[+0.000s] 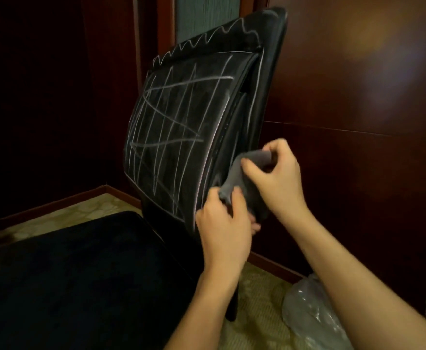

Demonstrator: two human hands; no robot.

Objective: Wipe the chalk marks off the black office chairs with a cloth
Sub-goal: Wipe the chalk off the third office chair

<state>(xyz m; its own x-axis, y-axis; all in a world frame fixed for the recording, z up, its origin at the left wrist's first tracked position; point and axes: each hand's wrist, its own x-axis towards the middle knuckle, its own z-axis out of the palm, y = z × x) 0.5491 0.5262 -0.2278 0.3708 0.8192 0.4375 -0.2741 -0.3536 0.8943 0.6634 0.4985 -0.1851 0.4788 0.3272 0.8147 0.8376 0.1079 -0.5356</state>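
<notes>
A black office chair stands in front of me, its backrest (181, 117) crossed with white chalk lines and a zigzag along the top edge. Its dark seat (75, 281) fills the lower left. Both hands hold a grey cloth (242, 178) at the backrest's right edge. My left hand (222, 228) pinches the cloth's lower end. My right hand (275, 178) pinches its upper end between thumb and fingers. Part of the cloth is hidden behind my hands.
Dark red wood panelling (358, 97) closes in behind and to the right. A clear plastic bag (310, 314) lies on the patterned carpet (257, 311) at the lower right. A wooden skirting board (55, 205) runs along the floor on the left.
</notes>
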